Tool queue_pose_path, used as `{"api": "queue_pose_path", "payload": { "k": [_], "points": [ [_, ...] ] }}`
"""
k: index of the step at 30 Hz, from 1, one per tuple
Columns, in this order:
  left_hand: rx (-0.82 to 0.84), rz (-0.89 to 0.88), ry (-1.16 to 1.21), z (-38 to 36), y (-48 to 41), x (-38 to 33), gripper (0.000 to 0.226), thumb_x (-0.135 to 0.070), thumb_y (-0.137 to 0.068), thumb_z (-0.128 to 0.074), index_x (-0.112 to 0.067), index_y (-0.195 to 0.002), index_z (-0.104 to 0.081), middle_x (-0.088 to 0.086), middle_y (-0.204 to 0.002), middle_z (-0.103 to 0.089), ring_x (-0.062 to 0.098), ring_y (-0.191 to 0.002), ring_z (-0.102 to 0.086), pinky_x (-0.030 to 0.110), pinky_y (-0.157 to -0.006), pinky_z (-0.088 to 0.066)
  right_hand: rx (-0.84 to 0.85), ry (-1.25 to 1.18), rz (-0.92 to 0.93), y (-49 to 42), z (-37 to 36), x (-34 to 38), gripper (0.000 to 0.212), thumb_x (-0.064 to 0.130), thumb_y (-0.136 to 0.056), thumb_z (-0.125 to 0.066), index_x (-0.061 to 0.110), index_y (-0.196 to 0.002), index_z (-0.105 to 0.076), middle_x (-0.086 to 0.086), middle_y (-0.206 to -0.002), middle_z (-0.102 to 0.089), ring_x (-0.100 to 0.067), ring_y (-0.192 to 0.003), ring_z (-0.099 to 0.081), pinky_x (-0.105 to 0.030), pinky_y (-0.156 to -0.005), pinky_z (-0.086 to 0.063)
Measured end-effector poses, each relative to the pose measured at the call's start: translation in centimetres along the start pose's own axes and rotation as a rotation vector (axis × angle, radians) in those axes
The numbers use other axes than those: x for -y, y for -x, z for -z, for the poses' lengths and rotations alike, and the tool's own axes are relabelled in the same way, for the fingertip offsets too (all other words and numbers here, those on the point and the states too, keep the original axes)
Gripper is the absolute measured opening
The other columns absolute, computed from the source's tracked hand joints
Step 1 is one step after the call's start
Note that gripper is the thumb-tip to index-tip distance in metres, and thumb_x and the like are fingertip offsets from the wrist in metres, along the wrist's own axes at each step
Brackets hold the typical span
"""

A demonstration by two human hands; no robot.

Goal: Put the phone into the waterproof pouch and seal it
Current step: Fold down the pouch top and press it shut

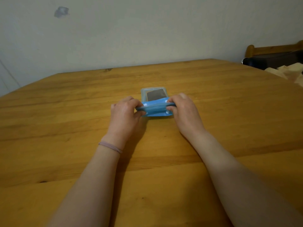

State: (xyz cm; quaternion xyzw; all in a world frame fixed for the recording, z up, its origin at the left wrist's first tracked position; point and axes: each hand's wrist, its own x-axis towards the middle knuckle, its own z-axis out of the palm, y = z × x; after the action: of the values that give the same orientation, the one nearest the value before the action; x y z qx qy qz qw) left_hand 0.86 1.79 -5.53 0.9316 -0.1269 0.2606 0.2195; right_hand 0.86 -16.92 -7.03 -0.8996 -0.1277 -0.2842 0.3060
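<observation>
both hands are on the pouch (155,112). my left hand (125,110) pinches the left end of its blue flap (156,106), thumb on the near side and fingers curled over the far side. my right hand (183,108) pinches the right end the same way. the flap is raised a little between them, folded along a line that runs left to right, and small white studs (145,104) show on it close to each grip. i cannot tell whether the seal under the fold is pressed shut.

the pouch lies in the middle of the table (73,112), its long axis running straight away from me. the blue flap end points toward me and the clear, rounded end points to the wall (147,30). the phone (155,95) is inside the clear part, showing as a dark rectangle lined up on the same axis. its far end sits just short of the pouch's far edge, and its near end is hidden behind the flap.

a thin hair tie (110,146) circles my left wrist. both forearms are bare and reach in from the bottom edge. the table is orange-brown wood with knots. the wall is pale, with a grey smudge (61,11) up on the left. off the right corner are a wooden frame (270,49), something dark under it, and crumpled pale stuff (288,72) i cannot make out.
</observation>
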Motion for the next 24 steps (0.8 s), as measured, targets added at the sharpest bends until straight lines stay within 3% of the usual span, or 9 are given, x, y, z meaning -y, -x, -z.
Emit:
{"api": "queue_pose_path", "payload": {
  "k": [5,10,15,18,24],
  "points": [
    [-0.026,0.017,0.001,0.0,-0.2,0.0,0.011,-0.020,-0.074,-0.076,-0.014,-0.082,-0.070,0.003,-0.084,-0.068,0.027,-0.080,-0.061,0.044,-0.078,-0.045,0.000,-0.011,-0.005,0.0,0.0,-0.1,0.004,0.010,-0.090,-0.058,0.012,-0.093,-0.061,0.000,-0.092,-0.051,-0.014,-0.089,-0.046,-0.025,-0.072,-0.037],
    [-0.090,-0.075,-0.158,0.1,0.4,-0.7,0.013,-0.029,-0.076,-0.070,-0.026,-0.088,-0.065,-0.007,-0.090,-0.065,0.022,-0.087,-0.059,0.036,-0.076,-0.031,-0.014,-0.003,0.029,0.1,0.0,0.1,0.005,0.007,-0.088,-0.060,0.010,-0.091,-0.061,0.003,-0.090,-0.047,-0.015,-0.087,-0.046,-0.026,-0.071,-0.036],
    [-0.069,-0.178,-0.212,-0.7,0.5,-2.4,0.011,-0.031,-0.081,-0.066,-0.022,-0.087,-0.065,-0.004,-0.088,-0.064,0.024,-0.082,-0.057,0.036,-0.073,-0.029,0.033,0.015,0.105,0.2,-0.5,1.1,0.003,0.006,-0.086,-0.061,0.009,-0.087,-0.059,0.001,-0.089,-0.047,-0.015,-0.086,-0.046,-0.029,-0.071,-0.041],
    [-0.106,-0.159,-0.223,-0.7,0.4,-2.1,0.014,-0.035,-0.084,-0.063,-0.021,-0.083,-0.065,-0.004,-0.084,-0.064,0.022,-0.079,-0.056,0.035,-0.071,-0.026,0.011,0.018,0.114,0.1,-0.4,1.2,0.001,0.010,-0.087,-0.061,0.011,-0.087,-0.060,0.003,-0.087,-0.046,-0.012,-0.083,-0.043,-0.025,-0.069,-0.035],
    [-0.123,-0.158,-0.221,-0.1,0.3,-1.2,0.017,-0.038,-0.086,-0.061,-0.021,-0.084,-0.064,-0.003,-0.085,-0.064,0.024,-0.081,-0.057,0.039,-0.075,-0.032,-0.023,-0.004,0.059,-0.3,0.4,0.0,0.005,0.012,-0.088,-0.062,0.009,-0.091,-0.062,0.002,-0.089,-0.047,-0.014,-0.084,-0.043,-0.025,-0.071,-0.032]
  ]
}}
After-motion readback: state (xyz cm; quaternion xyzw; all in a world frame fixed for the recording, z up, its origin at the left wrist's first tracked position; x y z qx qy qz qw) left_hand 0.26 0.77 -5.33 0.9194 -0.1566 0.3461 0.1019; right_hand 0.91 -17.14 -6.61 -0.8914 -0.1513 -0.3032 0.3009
